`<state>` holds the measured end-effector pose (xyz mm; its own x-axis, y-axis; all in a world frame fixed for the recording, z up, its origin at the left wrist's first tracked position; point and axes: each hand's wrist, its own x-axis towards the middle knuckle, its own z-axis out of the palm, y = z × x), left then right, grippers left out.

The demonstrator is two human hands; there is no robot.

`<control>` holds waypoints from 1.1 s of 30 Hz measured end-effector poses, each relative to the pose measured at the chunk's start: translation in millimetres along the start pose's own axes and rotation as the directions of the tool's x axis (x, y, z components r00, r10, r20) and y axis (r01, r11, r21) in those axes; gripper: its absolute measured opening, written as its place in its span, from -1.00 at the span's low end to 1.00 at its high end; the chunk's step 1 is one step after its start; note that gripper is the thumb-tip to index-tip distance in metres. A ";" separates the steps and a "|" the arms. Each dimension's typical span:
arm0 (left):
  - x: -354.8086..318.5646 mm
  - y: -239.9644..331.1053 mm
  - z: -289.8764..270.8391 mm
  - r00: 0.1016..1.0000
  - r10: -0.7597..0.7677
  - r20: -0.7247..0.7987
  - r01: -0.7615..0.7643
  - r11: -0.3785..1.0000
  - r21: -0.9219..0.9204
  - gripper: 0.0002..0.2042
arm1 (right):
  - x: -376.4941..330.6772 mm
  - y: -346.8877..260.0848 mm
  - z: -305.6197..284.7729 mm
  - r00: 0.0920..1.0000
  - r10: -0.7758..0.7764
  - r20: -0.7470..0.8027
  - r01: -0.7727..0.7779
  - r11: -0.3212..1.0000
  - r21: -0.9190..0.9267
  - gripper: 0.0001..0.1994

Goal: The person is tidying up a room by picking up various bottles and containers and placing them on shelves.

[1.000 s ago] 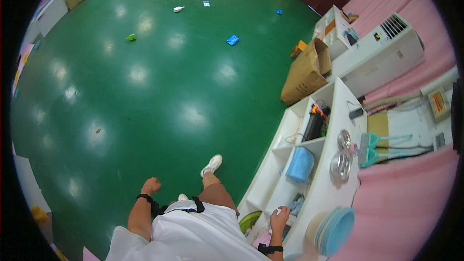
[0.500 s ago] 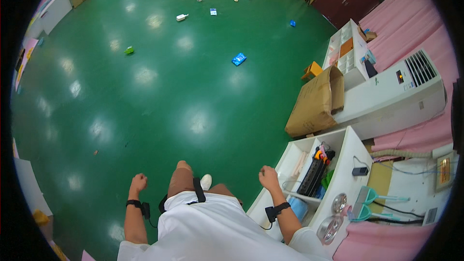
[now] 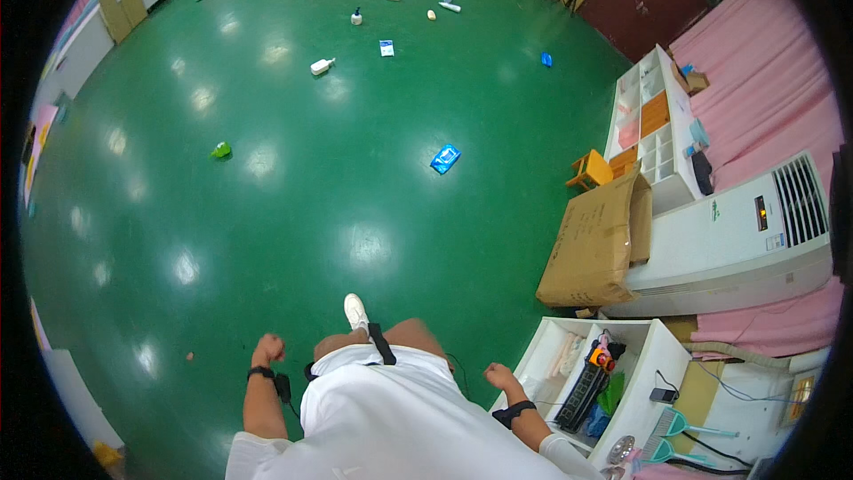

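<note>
My left hand [image 3: 268, 349] hangs at my left side above the green floor [image 3: 293, 240], its fingers curled in with nothing seen in them. At my right side my right hand [image 3: 500, 375], also loosely closed, is beside the white open shelf unit [image 3: 668, 357], apart from it. Ahead on the floor lie a shiny blue soft packet [image 3: 445, 158] and a green packet [image 3: 221, 150]. Farther off are a white bottle [image 3: 322, 66] on its side, a blue-and-white packet [image 3: 386, 48] and an upright pump bottle [image 3: 356, 18].
A big cardboard box [image 3: 586, 244] stands at the right by a white air conditioner [image 3: 724, 244]. Beyond them are a small yellow chair [image 3: 593, 167] and white cubbies [image 3: 675, 147]. Another blue packet [image 3: 546, 60] and several more bottles lie farther away. Tripods stand near the dark red door [image 3: 644, 2].
I have walked forward: the packets, bottles and box appear nearer, and the shelf unit has slid back along my right. A white shoe now shows in front. Both hands remain curled.
</note>
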<state>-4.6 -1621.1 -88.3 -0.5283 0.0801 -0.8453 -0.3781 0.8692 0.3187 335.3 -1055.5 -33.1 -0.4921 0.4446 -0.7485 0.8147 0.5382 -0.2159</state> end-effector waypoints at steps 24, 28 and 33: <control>335.7 593.4 -248.9 0.990 0.125 0.058 -0.130 0.987 0.092 -0.81 | 399.1 -261.7 -352.9 0.992 0.128 -0.017 -0.112 0.921 0.373 -0.77; 397.7 647.9 -295.5 0.989 0.073 0.130 -0.098 0.974 0.202 -0.82 | 478.4 -298.7 -422.6 0.991 0.124 -0.060 -0.084 0.888 0.453 -0.83; 458.2 747.1 -363.3 0.990 -0.036 0.137 0.010 0.983 0.183 -0.81 | 536.8 -349.5 -471.5 0.955 0.255 -0.150 -0.156 0.863 0.480 -0.83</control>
<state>-805.3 -1112.3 -81.7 -0.4051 0.1152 -0.9070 -0.2382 0.9445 0.2264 -358.3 -667.4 -63.8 -0.3079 0.6693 -0.6762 0.9271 0.0515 -0.3711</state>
